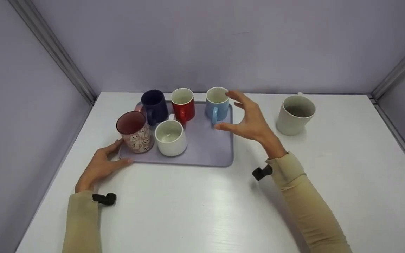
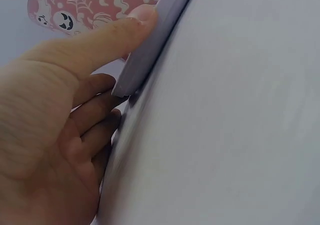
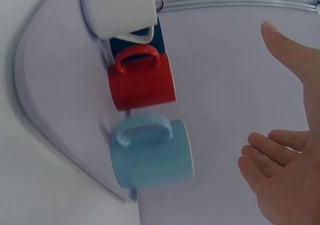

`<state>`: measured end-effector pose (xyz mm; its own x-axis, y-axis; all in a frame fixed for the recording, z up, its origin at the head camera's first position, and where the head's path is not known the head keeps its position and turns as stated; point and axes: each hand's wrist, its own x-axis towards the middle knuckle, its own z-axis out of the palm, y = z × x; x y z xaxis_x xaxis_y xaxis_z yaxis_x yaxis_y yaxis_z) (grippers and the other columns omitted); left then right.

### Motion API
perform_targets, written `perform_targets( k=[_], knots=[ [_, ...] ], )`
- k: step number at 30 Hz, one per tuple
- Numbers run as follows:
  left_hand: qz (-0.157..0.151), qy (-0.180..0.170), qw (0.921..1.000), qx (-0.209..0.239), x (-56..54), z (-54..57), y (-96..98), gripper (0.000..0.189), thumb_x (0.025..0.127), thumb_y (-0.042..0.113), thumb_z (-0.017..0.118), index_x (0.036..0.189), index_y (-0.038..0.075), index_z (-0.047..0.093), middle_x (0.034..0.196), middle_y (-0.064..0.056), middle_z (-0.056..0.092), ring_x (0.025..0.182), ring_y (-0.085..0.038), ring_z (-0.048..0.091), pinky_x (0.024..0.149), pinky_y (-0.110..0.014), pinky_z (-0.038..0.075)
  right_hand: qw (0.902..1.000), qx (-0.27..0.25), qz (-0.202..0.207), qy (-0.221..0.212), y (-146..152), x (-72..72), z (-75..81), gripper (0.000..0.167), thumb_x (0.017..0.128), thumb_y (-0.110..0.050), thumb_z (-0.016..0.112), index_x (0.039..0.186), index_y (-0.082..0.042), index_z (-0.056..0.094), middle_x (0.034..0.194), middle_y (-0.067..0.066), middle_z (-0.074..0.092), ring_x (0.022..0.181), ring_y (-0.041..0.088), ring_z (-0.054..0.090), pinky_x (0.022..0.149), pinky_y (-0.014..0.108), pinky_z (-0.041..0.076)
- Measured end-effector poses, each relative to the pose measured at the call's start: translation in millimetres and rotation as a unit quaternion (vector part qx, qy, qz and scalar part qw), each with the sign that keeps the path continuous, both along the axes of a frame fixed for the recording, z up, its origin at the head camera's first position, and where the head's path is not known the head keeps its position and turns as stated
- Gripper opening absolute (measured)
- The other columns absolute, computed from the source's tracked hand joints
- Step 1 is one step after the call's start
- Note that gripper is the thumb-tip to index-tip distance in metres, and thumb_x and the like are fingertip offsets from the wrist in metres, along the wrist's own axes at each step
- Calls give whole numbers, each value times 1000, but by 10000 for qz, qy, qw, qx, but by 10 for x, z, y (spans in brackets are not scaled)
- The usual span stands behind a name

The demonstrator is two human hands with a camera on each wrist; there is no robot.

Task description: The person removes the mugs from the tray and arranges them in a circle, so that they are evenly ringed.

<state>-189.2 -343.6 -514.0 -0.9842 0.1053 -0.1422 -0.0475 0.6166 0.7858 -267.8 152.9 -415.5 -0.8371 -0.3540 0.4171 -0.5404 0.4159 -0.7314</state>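
A lilac tray [image 1: 209,147] carries several mugs. My left hand [image 1: 102,165] holds the tray's near left corner; in the left wrist view its thumb [image 2: 142,20] lies on the rim and the other fingers bend at the edge. Closest to that hand is a pink mug with ghost pictures [image 1: 137,138]. My right hand [image 1: 248,119] is held above the tray's right side, thumb and fingers spread apart, beside a light blue mug [image 3: 155,160]. In the right wrist view a gap separates this hand from the mug, and nothing is in its grasp.
Also on the tray stand a white mug [image 1: 171,142], a dark blue mug [image 1: 155,109] and a red mug [image 1: 184,107]. A larger off-white mug [image 1: 292,121] stands on the white table [image 1: 188,211] to the tray's right. Pale walls [image 1: 202,45] enclose the back and sides.
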Motion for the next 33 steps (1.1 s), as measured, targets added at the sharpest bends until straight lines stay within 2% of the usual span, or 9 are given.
perform_targets(
  k=[4, 10, 17, 24, 27, 33],
  knots=[
    [-78, -44, 9999, -107, 15, 28, -12, 106, 89, 50, 87, 168, 9, 30, 176, -18, 21, 166, -41, 12, 134, -62, 12, 9991, 80, 258, -332, -304, 30, -49, 109, 74, -42, 99, 161, -6, 44, 160, 15, 54, 150, 33, 49, 124, 53, 44],
    [-159, -126, 9997, -127, 27, 60, -14, 109, 89, 51, 86, 170, 11, 25, 177, -17, 16, 165, -43, 10, 133, -63, 12, 9967, 242, 463, -629, -660, 82, -120, 111, 72, -46, 100, 160, -7, 46, 160, 10, 55, 149, 25, 51, 125, 45, 43],
    [-154, -149, 9998, -49, -14, 70, -16, 110, 89, 51, 86, 170, 11, 24, 177, -16, 17, 166, -42, 11, 133, -63, 13, 9928, 182, 884, -785, -975, 102, -256, 108, 74, -39, 100, 158, 2, 47, 159, 20, 54, 147, 31, 53, 124, 44, 44],
    [-195, -153, 9996, -96, -8, 64, -21, 108, 90, 51, 85, 170, 11, 24, 177, -16, 17, 166, -41, 11, 134, -62, 13, 9905, 256, 990, -919, -1182, 114, -422, 107, 73, -38, 100, 156, 4, 48, 157, 18, 56, 144, 37, 54, 121, 45, 48],
    [-166, -182, 9997, -93, 2, 69, -42, 108, 90, 51, 85, 170, 13, 25, 178, -16, 17, 166, -41, 10, 133, -63, 13, 9901, 260, 986, -965, -1274, 122, -480, 105, 73, -37, 101, 155, 3, 49, 155, 15, 58, 141, 34, 56, 120, 45, 49],
    [-154, -271, 9994, -126, 15, 67, -66, 108, 89, 52, 85, 171, 16, 24, 178, -15, 16, 166, -42, 9, 133, -64, 12, 9906, 306, 729, -1113, -1436, 156, -583, 103, 72, -38, 101, 155, -4, 50, 148, 10, 63, 133, 26, 61, 116, 39, 51]
  ],
)
